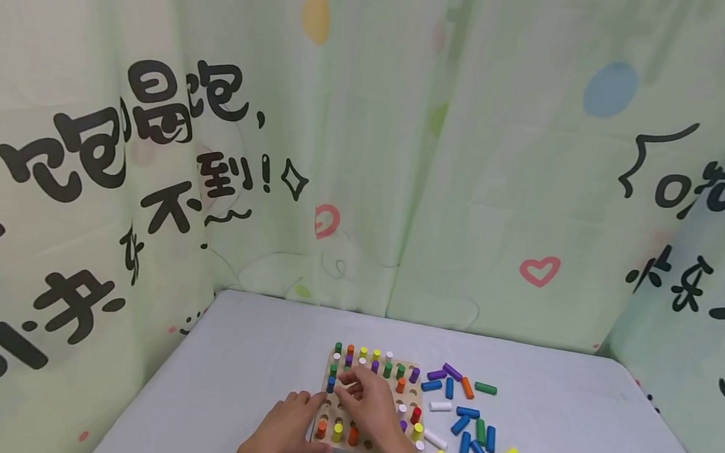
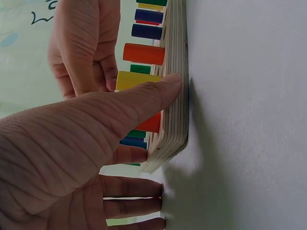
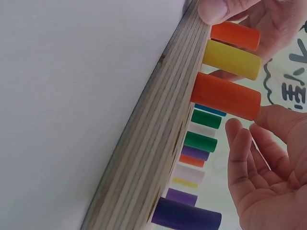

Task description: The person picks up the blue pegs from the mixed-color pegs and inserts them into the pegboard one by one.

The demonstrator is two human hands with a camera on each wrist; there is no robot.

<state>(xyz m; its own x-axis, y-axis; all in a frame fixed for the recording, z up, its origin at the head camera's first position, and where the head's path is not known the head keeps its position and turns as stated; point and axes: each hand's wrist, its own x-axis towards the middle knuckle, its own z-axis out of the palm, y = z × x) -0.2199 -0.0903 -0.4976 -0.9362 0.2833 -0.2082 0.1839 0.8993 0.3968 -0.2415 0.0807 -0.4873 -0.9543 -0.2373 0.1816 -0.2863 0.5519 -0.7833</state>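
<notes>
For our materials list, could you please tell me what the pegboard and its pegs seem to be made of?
Pegboard: likely plywood, matte, since its edge shows stacked layers. Pegs: painted wood or perhaps plastic, satin-looking; their smooth, even colour leaves this open.

Left hand (image 1: pixel 288 423) splayed; right hand (image 1: pixel 368 402) half-curled

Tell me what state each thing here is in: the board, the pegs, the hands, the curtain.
Wooden board: flat on the table, partly filled, some holes bare.
Pegs in the board: standing upright.
Loose pegs: lying on their sides on the table, right of the board.
Left hand: resting against the board's near left corner.
Right hand: over the board, no peg visible in its grip.
Curtain: hanging behind the table.
</notes>
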